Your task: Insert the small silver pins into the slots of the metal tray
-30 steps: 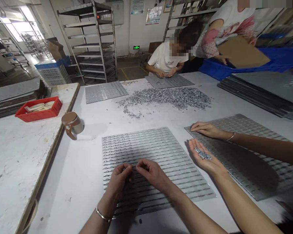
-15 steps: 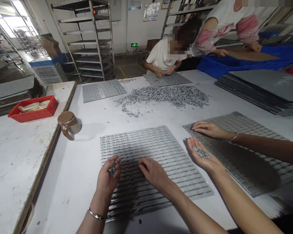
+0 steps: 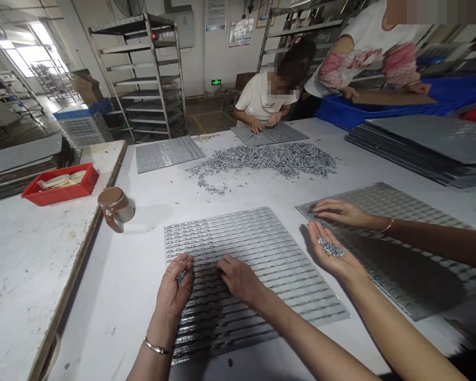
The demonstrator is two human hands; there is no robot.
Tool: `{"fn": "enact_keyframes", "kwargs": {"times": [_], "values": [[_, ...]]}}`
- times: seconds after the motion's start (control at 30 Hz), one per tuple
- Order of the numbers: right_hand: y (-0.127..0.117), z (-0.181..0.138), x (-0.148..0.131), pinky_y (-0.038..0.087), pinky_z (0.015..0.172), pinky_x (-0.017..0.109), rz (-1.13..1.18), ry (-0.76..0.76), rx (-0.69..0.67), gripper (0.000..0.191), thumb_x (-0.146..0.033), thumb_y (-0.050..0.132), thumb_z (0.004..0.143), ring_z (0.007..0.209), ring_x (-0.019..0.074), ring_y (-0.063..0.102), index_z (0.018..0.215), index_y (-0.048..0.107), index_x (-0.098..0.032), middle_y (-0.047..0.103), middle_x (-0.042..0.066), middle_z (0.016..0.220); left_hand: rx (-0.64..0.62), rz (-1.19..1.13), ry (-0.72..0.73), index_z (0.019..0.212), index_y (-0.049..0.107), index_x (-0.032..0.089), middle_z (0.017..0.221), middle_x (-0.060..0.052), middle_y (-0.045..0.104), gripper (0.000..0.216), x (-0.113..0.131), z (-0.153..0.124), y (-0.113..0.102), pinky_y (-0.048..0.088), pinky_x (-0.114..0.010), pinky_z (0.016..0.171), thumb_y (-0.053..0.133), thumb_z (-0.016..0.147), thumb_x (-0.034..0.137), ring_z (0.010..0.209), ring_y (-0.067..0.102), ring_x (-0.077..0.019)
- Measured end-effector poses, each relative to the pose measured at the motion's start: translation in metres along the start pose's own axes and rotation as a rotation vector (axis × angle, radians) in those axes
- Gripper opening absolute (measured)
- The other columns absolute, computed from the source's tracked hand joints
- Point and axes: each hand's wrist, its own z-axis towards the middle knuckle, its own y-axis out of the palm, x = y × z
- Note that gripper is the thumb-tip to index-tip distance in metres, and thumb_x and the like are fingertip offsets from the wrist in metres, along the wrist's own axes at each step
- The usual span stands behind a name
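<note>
The small metal pieces (image 3: 181, 277) cupped in the left hand (image 3: 173, 290) are too small for their shape to be made out. Whatever may be pinched under the right hand (image 3: 241, 279) is hidden by its fingertips. The ridged tray (image 3: 262, 243) is partly covered by both forearms. The neighbouring tray (image 3: 400, 206) is cut off at the right edge.

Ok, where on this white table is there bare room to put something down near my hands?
Bare tabletop lies between the mug and the ribbed tray, beside your left hand. Another free strip runs between that tray's far edge and the pile of metal pieces. Crowded: the gap toward the co-worker's tray, filled by the co-worker's hand.
</note>
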Motion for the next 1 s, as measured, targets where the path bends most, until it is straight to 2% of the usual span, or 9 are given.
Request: {"fn": "enact_keyframes", "kwargs": {"times": [0.13,0.23,0.33,0.47,0.7,0.8,0.9,1.0], "values": [[-0.004,-0.004,0.011,0.048,0.078,0.029,0.139,0.016,0.083,0.016,-0.01,0.048,0.098,0.089,0.0197,0.064,0.096,0.061,-0.019,0.067,0.007,0.098,-0.076,0.06,-0.017,0.089,0.067,0.01,0.082,-0.006,0.065,0.024,-0.005,0.002,-0.003,0.028,-0.008,0.036,0.081,0.07,0.01,0.06,0.054,-0.0059],[-0.009,0.0,0.014,0.047,0.08,0.029,0.244,0.032,0.092,0.014,-0.01,0.051,0.097,0.088,0.0192,0.064,0.093,0.062,-0.019,0.068,0.005,0.093,-0.119,0.101,-0.034,0.092,0.066,0.011,0.076,-0.002,0.061,0.036,-0.011,0.002,-0.005,0.026,-0.009,0.035,0.089,0.068,0.024,0.053,0.046,-0.0033],[-0.008,0.008,0.011,0.046,0.08,0.029,0.216,0.02,0.041,0.014,-0.01,0.053,0.096,0.09,0.02,0.065,0.093,0.064,-0.018,0.07,0.006,0.095,-0.147,0.136,-0.052,0.093,0.066,0.012,0.073,0.001,0.059,0.046,-0.016,0.002,-0.006,0.025,-0.01,0.036,0.094,0.062,0.031,0.05,0.042,-0.0025],[-0.004,0.015,0.005,0.045,0.079,0.029,0.113,0.039,0.002,0.015,-0.01,0.054,0.094,0.09,0.0207,0.066,0.095,0.067,-0.018,0.071,0.007,0.097,-0.158,0.178,-0.064,0.093,0.065,0.013,0.076,0.0,0.062,0.05,-0.02,0.002,-0.008,0.023,-0.011,0.037,0.096,0.058,0.032,0.052,0.044,-0.0029],[-0.013,0.019,0.004,0.039,0.068,0.028,0.109,0.184,-0.007,0.005,-0.016,0.065,0.089,0.08,0.0205,0.065,0.092,0.064,-0.019,0.071,0.004,0.086,-0.171,0.234,-0.085,0.088,0.062,0.015,0.069,0.002,0.059,0.051,-0.026,0.003,-0.009,0.021,-0.012,0.038,0.095,0.059,0.041,0.048,0.041,-0.0023],[-0.021,0.011,0.0,0.04,0.066,0.026,0.274,0.128,0.061,0.004,-0.019,0.063,0.09,0.074,0.0177,0.062,0.087,0.062,-0.02,0.069,0.002,0.08,-0.206,0.29,-0.064,0.083,0.059,0.016,0.071,0.002,0.061,0.045,-0.027,-0.001,-0.006,0.025,-0.013,0.041,0.091,0.065,0.042,0.049,0.041,-0.003],[-0.029,-0.003,-0.01,0.043,0.065,0.026,0.496,0.064,0.161,0.014,-0.028,0.058,0.095,0.069,0.0156,0.061,0.085,0.064,-0.021,0.069,0.0,0.077,-0.226,0.339,-0.054,0.082,0.059,0.017,0.077,-0.001,0.066,0.041,-0.03,-0.005,-0.003,0.026,-0.014,0.043,0.089,0.067,0.04,0.051,0.043,-0.0041],[-0.03,-0.016,-0.019,0.047,0.069,0.027,0.581,0.015,0.192,0.016,-0.03,0.057,0.096,0.074,0.0167,0.065,0.09,0.068,-0.022,0.072,0.001,0.082,-0.247,0.387,-0.02,0.084,0.062,0.017,0.069,-0.001,0.065,0.04,-0.037,-0.007,-0.003,0.027,-0.015,0.045,0.089,0.065,0.04,0.051,0.045,-0.0055]]}}
